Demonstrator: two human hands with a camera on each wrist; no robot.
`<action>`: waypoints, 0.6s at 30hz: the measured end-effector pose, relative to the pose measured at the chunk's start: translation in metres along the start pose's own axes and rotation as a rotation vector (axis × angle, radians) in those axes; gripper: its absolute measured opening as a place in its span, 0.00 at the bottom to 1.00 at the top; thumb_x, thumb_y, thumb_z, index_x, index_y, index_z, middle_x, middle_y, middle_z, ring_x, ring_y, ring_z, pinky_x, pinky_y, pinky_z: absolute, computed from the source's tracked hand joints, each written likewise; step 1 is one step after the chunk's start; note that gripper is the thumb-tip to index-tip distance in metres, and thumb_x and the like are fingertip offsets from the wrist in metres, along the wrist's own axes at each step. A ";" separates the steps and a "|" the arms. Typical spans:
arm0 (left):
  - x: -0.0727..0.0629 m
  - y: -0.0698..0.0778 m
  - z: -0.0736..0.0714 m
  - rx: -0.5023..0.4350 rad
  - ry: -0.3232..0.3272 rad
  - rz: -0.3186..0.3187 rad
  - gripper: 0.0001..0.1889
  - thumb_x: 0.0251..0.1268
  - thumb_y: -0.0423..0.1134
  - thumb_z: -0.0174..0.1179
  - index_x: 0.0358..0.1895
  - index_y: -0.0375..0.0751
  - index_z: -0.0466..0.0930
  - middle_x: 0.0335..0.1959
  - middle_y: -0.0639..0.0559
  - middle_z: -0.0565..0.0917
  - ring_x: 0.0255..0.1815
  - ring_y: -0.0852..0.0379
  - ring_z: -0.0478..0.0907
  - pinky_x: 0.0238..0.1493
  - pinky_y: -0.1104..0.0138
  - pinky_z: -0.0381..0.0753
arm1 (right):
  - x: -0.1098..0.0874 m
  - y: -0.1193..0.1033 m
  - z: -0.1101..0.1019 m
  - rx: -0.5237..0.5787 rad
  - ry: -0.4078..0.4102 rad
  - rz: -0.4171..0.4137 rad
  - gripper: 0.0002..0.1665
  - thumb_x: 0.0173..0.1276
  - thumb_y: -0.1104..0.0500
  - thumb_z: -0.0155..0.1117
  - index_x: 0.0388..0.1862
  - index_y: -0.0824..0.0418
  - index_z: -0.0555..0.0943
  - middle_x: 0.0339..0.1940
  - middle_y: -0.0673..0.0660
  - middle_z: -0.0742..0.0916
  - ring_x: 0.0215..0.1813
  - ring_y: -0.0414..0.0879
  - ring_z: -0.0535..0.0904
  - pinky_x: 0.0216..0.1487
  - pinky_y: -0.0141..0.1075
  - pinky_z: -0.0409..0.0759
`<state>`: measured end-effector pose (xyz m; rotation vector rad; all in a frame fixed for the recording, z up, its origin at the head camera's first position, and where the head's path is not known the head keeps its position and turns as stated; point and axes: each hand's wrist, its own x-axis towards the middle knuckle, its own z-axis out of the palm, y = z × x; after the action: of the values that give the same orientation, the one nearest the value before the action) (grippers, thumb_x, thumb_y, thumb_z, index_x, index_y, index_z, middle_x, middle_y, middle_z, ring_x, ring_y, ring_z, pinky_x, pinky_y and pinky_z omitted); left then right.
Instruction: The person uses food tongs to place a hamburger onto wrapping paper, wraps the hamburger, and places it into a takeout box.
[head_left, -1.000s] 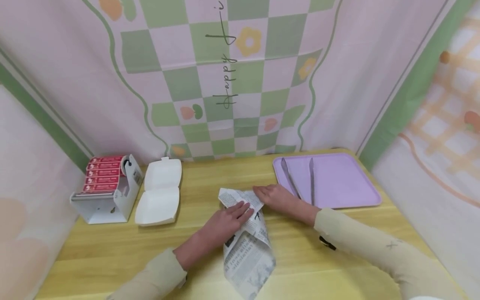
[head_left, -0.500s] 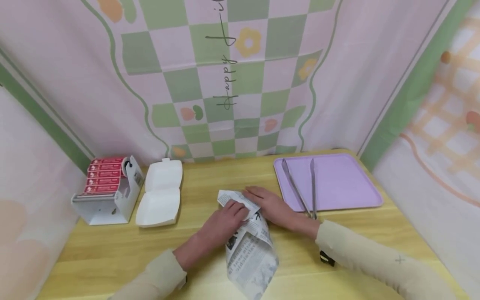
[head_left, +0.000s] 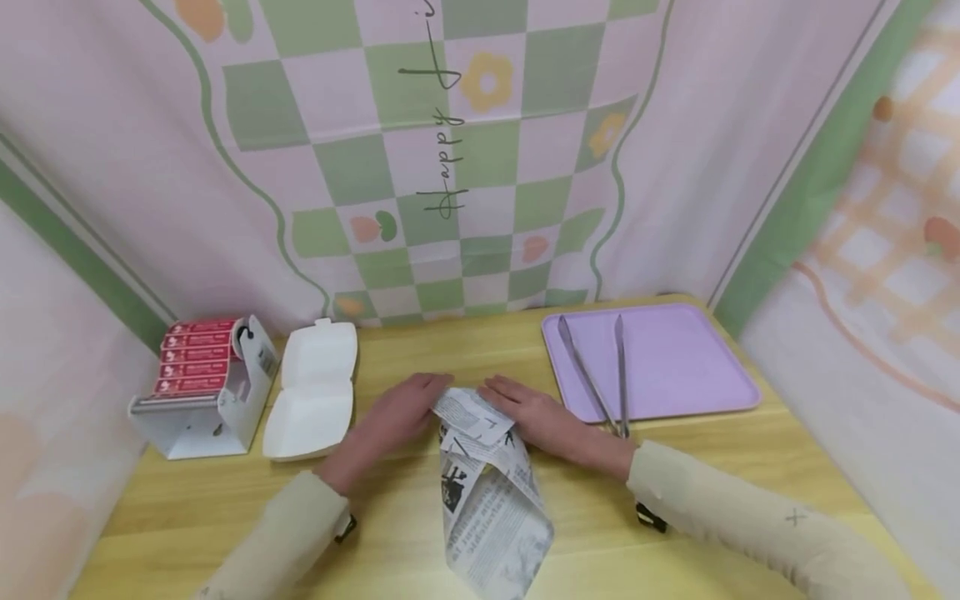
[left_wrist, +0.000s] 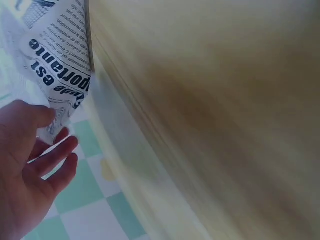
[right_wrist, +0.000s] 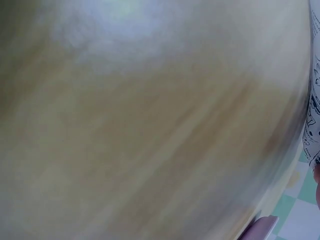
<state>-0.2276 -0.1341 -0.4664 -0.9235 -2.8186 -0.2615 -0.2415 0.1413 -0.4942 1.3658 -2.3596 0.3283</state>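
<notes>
A newspaper-print sheet of wrapping paper (head_left: 498, 533) lies folded on the table, its pointed end towards me and its folded top edge away. My left hand (head_left: 405, 404) is at the top left corner of that fold. In the left wrist view, the thumb and forefinger of the left hand (left_wrist: 30, 165) pinch the tip of the paper (left_wrist: 60, 65). On the opposite corner, my right hand (head_left: 540, 421) holds the fold, its thumb partly hidden. Only a sliver of the right hand (right_wrist: 317, 187) shows at the paper (right_wrist: 314, 125) in the right wrist view. Whatever the fold may cover is hidden.
A lilac tray (head_left: 690, 367) at the back right bears metal tongs (head_left: 622, 375), handle end over its front rim. Left of the paper stands an opened white clamshell box (head_left: 311, 408), beside a dispenser (head_left: 202, 425) with red labels (head_left: 195, 358). A patterned curtain (head_left: 480, 167) hangs behind the table.
My left hand has left the middle of the fold and moved to its top left corner. The right hand shifted slightly left, then stayed at the right corner. The tongs came into fuller view.
</notes>
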 end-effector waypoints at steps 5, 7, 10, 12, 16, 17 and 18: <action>0.013 0.007 0.002 0.188 0.015 0.050 0.14 0.61 0.29 0.64 0.50 0.41 0.83 0.41 0.49 0.88 0.36 0.54 0.85 0.37 0.64 0.86 | -0.002 -0.003 0.002 -0.118 0.006 -0.050 0.33 0.63 0.69 0.63 0.69 0.69 0.71 0.65 0.66 0.81 0.66 0.58 0.78 0.61 0.44 0.81; 0.014 0.007 0.002 0.319 0.048 0.086 0.09 0.60 0.29 0.65 0.43 0.41 0.84 0.35 0.50 0.88 0.29 0.57 0.83 0.28 0.67 0.84 | -0.002 -0.004 0.002 -0.202 0.011 -0.094 0.32 0.62 0.71 0.60 0.68 0.70 0.72 0.64 0.66 0.81 0.66 0.58 0.79 0.60 0.44 0.81; 0.011 0.007 0.005 0.510 0.124 0.150 0.04 0.58 0.29 0.66 0.35 0.39 0.84 0.27 0.52 0.86 0.19 0.61 0.76 0.17 0.71 0.76 | -0.003 -0.002 0.002 -0.322 0.039 -0.152 0.30 0.61 0.73 0.57 0.64 0.71 0.75 0.62 0.66 0.83 0.65 0.58 0.79 0.61 0.44 0.82; 0.008 0.007 0.006 0.595 0.182 0.179 0.02 0.57 0.29 0.66 0.31 0.40 0.83 0.24 0.53 0.85 0.15 0.63 0.70 0.12 0.72 0.71 | -0.002 0.000 0.000 -0.363 0.059 -0.174 0.29 0.60 0.73 0.57 0.63 0.71 0.76 0.62 0.65 0.83 0.66 0.58 0.79 0.62 0.44 0.81; 0.005 0.010 0.008 0.603 0.202 0.190 0.02 0.58 0.29 0.65 0.33 0.38 0.82 0.26 0.52 0.86 0.16 0.62 0.74 0.15 0.72 0.75 | -0.003 0.002 0.000 -0.401 0.059 -0.181 0.27 0.62 0.71 0.57 0.63 0.71 0.77 0.61 0.65 0.84 0.65 0.58 0.79 0.62 0.43 0.81; 0.004 0.011 0.007 0.575 0.167 0.179 0.05 0.59 0.29 0.64 0.38 0.37 0.83 0.31 0.51 0.88 0.22 0.60 0.79 0.21 0.71 0.80 | -0.003 0.002 0.000 -0.406 0.050 -0.178 0.27 0.63 0.70 0.57 0.63 0.70 0.77 0.61 0.65 0.83 0.66 0.58 0.79 0.62 0.42 0.81; 0.002 0.013 0.006 0.539 0.122 0.171 0.09 0.61 0.29 0.64 0.45 0.37 0.82 0.38 0.49 0.88 0.30 0.57 0.83 0.28 0.68 0.84 | -0.004 0.002 0.001 -0.409 0.036 -0.173 0.27 0.64 0.70 0.56 0.63 0.70 0.77 0.62 0.65 0.83 0.66 0.58 0.79 0.62 0.42 0.81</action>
<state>-0.2225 -0.1212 -0.4707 -0.9625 -2.4731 0.4280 -0.2421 0.1451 -0.4965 1.3330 -2.1074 -0.1714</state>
